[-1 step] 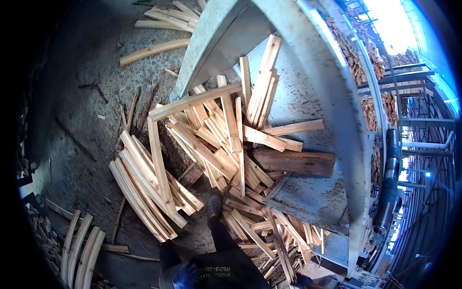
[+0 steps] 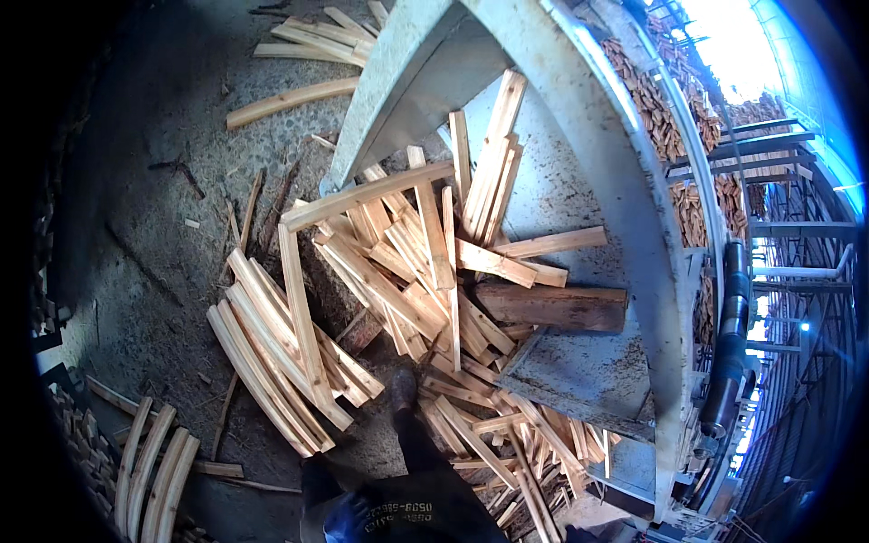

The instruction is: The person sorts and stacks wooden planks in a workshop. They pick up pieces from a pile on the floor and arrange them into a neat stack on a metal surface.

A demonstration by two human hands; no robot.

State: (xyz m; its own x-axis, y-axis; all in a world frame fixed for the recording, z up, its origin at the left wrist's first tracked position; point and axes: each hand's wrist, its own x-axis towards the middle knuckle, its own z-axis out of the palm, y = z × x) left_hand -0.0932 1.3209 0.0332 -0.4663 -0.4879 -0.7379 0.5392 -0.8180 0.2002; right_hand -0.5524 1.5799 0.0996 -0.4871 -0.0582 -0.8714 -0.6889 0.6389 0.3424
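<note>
My left hand (image 2: 348, 520), in a blue glove, hangs by the dark apron (image 2: 412, 507) at the lower edge; how its fingers lie cannot be made out. At the bottom right, my right hand (image 2: 579, 534) shows only as a dark glove cut by the picture's edge. Nearest to it is a long wooden slat (image 2: 534, 493) lying on the heap, with a small gap seen between them. Before me a jumbled heap of pale sawn slats (image 2: 407, 244) spills out of a grey metal bin (image 2: 579, 362). A thick brown piece of timber (image 2: 552, 306) rests in it.
Beside my shoe (image 2: 401, 389) several long slats (image 2: 262, 353) lie roughly side by side on the floor. More slats lie at the lower left (image 2: 154, 471) and far back (image 2: 317, 41). A bin frame (image 2: 625, 163) rises at the right. Stacked wood (image 2: 643, 90) stands beyond.
The long slat by my right hand has shifted and now lies lower on the heap, apart from the glove. The whole view has moved very slightly.
</note>
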